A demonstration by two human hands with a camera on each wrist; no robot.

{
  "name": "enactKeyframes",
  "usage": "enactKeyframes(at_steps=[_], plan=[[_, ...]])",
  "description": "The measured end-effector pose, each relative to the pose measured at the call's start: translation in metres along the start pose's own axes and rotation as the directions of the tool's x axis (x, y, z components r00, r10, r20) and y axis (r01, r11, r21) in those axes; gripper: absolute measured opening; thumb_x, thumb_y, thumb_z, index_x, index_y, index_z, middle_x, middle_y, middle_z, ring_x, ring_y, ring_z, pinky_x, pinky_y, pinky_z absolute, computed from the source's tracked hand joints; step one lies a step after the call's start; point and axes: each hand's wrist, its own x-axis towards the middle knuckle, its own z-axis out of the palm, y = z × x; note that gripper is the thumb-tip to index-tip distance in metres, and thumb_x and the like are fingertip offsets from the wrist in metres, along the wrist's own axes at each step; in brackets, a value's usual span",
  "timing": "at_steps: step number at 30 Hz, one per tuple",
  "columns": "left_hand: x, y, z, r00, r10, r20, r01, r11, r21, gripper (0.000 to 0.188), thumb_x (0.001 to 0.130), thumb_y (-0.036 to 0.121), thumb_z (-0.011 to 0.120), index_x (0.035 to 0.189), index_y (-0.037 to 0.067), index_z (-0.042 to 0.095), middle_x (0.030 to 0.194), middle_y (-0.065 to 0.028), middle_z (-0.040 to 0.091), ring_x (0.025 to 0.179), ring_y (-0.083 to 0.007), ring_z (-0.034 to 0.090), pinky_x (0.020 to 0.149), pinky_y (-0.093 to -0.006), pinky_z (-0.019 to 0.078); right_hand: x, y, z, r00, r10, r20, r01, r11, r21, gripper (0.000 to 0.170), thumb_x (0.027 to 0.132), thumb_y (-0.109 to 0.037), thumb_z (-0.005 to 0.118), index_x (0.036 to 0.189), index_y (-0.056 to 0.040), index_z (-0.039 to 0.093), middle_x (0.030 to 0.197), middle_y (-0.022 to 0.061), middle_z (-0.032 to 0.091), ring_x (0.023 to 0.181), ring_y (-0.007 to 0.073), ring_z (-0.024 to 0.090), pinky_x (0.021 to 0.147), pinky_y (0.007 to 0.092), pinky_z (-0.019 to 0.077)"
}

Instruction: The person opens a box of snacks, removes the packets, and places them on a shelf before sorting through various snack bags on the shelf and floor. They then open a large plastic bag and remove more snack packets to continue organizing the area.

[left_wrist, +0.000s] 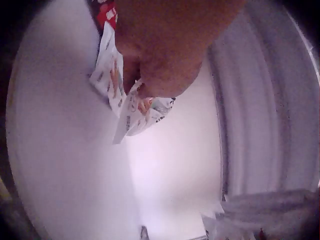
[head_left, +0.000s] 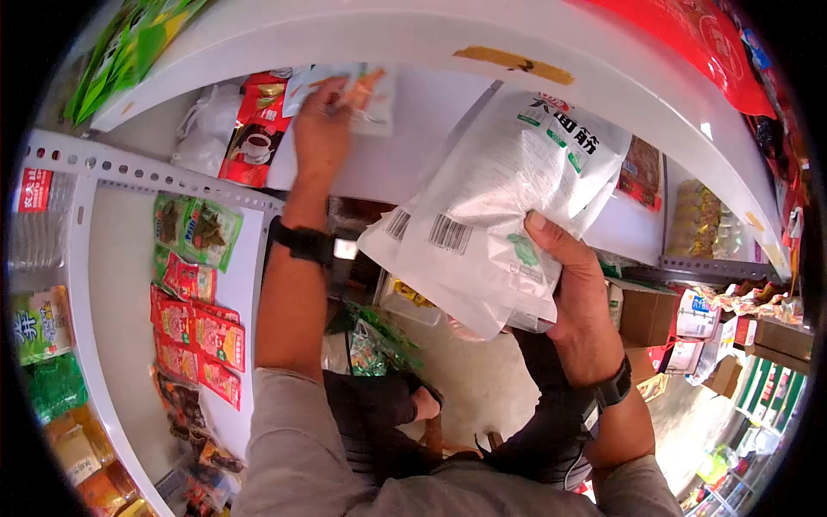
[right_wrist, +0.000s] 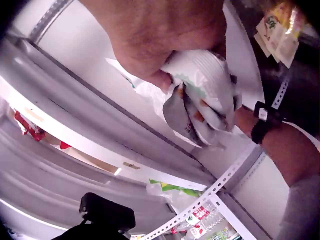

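Observation:
My left hand reaches onto the white shelf and pinches a small clear-and-white packet with orange pictures. In the left wrist view the fingers of that hand curl down at a white packet, and another packet part lies beside it. My right hand grips the lower corner of a large white bag with black characters and barcodes, thumb on top. In the right wrist view, the hand holds the bag's bunched end; the fingers beneath are hidden.
A red coffee packet and a clear plastic bag lie left of my left hand. Red packets are on the lower left shelf. The upper shelf's edge crosses above both hands. Cardboard boxes stand at right.

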Motion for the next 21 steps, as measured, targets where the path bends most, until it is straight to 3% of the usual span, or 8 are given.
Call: enactKeyframes(at_steps=[3,7,10,11,13,15,18,21], plan=[[0.045,-0.004,-0.034,0.987,-0.157,0.033,0.149,0.973,0.174,0.040,0.090,0.015,0.073,0.128,0.005,0.067,0.123,-0.0186,0.069,0.111,-0.0313,0.067,0.097,-0.0382,0.0529,-0.002,0.008,0.006,0.999,0.000,0.037,0.001,0.999,-0.032,0.059,0.093,-0.020,0.073,0.141,0.0044,0.050,0.129,0.0196,0.066,0.115,0.0330,0.068,0.102,0.0459,0.0554],[0.060,-0.062,-0.026,0.982,0.128,-0.141,-0.050,0.888,0.456,0.056,0.090,0.029,0.075,0.135,-0.001,0.060,0.127,-0.0224,0.066,0.116,-0.0336,0.065,0.099,-0.0395,0.0517,-0.005,0.013,0.011,0.999,0.026,0.025,-0.025,0.999,-0.025,0.059,0.092,-0.017,0.074,0.141,0.0045,0.050,0.127,0.0186,0.067,0.115,0.0316,0.068,0.102,0.0445,0.0554],[-0.001,0.014,-0.028,0.969,-0.211,0.126,0.225,0.969,-0.100,0.066,0.095,0.040,0.069,0.145,0.001,0.051,0.135,-0.0214,0.062,0.124,-0.0327,0.062,0.103,-0.0412,0.0498,-0.001,0.008,0.011,1.000,0.002,0.019,-0.001,0.999,-0.042,0.056,0.089,-0.010,0.076,0.139,0.0021,0.054,0.126,0.0145,0.068,0.110,0.0272,0.069,0.096,0.0397,0.0559],[-0.027,0.045,-0.036,0.829,-0.373,0.417,0.525,0.775,-0.351,0.068,0.097,0.043,0.066,0.149,0.003,0.048,0.138,-0.0194,0.061,0.126,-0.0310,0.061,0.105,-0.0413,0.0491,-0.001,0.008,0.007,1.000,0.016,0.026,-0.014,0.998,-0.069,0.055,0.089,-0.010,0.076,0.138,0.0024,0.055,0.125,0.0146,0.068,0.110,0.0271,0.068,0.096,0.0395,0.0554],[-0.075,0.085,-0.048,0.556,-0.150,0.817,0.829,0.168,-0.533,0.071,0.100,0.048,0.061,0.153,0.003,0.044,0.138,-0.0148,0.062,0.125,-0.0261,0.061,0.106,-0.0395,0.0486,0.004,0.009,0.005,0.996,0.065,0.055,-0.057,0.990,-0.131,0.053,0.089,-0.010,0.076,0.137,0.0031,0.056,0.125,0.0147,0.068,0.109,0.0268,0.068,0.097,0.0390,0.0544],[-0.124,0.103,-0.037,0.663,-0.168,0.730,0.744,0.258,-0.616,0.070,0.096,0.042,0.069,0.149,0.002,0.047,0.135,-0.0129,0.064,0.121,-0.0229,0.063,0.105,-0.0373,0.0488,0.009,0.018,0.004,0.994,0.091,0.052,-0.080,0.978,-0.190,0.051,0.088,-0.011,0.075,0.134,0.0040,0.058,0.124,0.0149,0.069,0.109,0.0272,0.068,0.096,0.0388,0.0545],[-0.137,0.112,-0.053,0.438,-0.094,0.894,0.890,0.186,-0.417,0.073,0.089,0.031,0.078,0.148,0.001,0.047,0.136,-0.0128,0.063,0.122,-0.0240,0.062,0.106,-0.0382,0.0486,0.021,0.029,0.002,0.983,0.166,0.079,-0.133,0.938,-0.320,0.049,0.089,-0.014,0.072,0.132,0.0050,0.059,0.121,0.0145,0.069,0.106,0.0263,0.068,0.092,0.0362,0.0546],[-0.140,0.106,-0.062,0.477,-0.183,0.860,0.866,0.264,-0.425,0.077,0.083,0.022,0.083,0.147,0.000,0.048,0.136,-0.0124,0.064,0.122,-0.0239,0.062,0.106,-0.0380,0.0483,0.038,0.058,0.002,0.995,0.065,0.071,-0.037,0.940,-0.339,0.049,0.089,-0.016,0.072,0.131,0.0060,0.059,0.120,0.0146,0.069,0.104,0.0251,0.068,0.092,0.0354,0.0544]])
